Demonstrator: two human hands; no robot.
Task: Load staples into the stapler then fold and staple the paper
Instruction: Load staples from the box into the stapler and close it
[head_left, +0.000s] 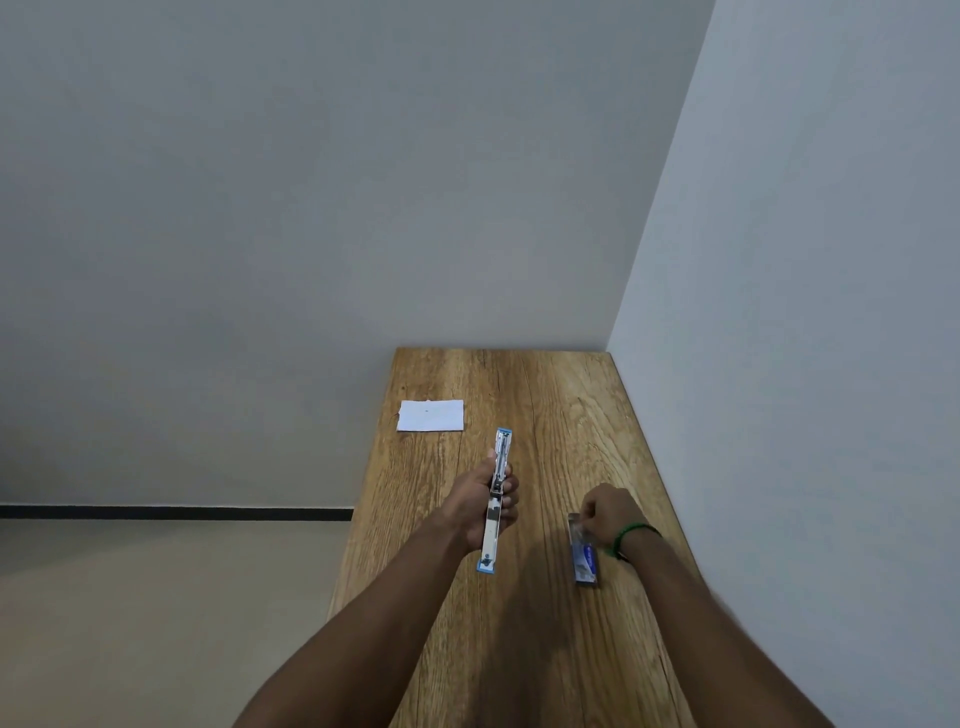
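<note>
Metal and blue plastic make up the stapler (497, 493), which is swung fully open into one long bar and points away from the person over the middle of the wooden table (561, 405). The left hand (480, 501) grasps it around the middle, with fingers wrapped on both sides. It is rigid and probably a little heavy for its size, so a grip on the sides, away from the open channel, seems the safest.

To the right and nearer, the right hand (608, 512) is closed, knuckles up, at the far end of the small staple box (584, 553) that lies on the table; whether the fingers already pinch staples I cannot tell. A staple strip is light, thin and brittle, and I think it breaks easily if it is squeezed, so it should be taken by its long sides.

The white paper (430, 415) lies flat at the far left of the table, well apart from both hands.
</note>
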